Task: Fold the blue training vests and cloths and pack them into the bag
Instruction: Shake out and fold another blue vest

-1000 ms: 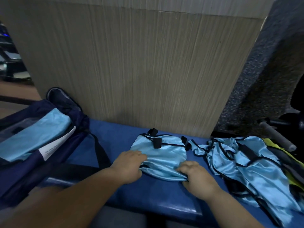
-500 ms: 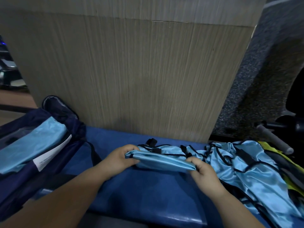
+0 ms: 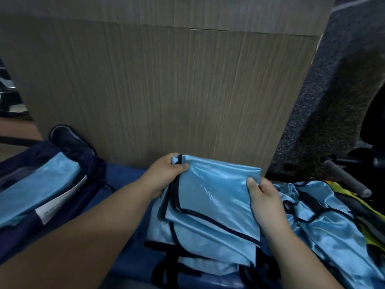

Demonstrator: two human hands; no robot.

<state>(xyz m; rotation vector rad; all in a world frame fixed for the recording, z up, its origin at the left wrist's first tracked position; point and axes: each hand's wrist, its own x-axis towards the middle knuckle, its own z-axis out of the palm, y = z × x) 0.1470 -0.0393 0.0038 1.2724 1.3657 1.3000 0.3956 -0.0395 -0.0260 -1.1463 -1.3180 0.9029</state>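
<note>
Shiny light-blue fabric edged in black piping, the training vest [image 3: 210, 205] hangs folded in layers just above the blue tabletop [image 3: 125, 178], black straps trailing at its bottom. The left hand [image 3: 164, 174] curls its fingers round the upper left corner, and the right hand [image 3: 263, 197] pinches the right edge, thumb on the front. An open navy bag [image 3: 91, 170] lies to the left, and a heap of loose blue vests [image 3: 325, 226] to the right.

The left hand [image 3: 166, 174] and right hand [image 3: 264, 198] are bare, as are both forearms.
</note>
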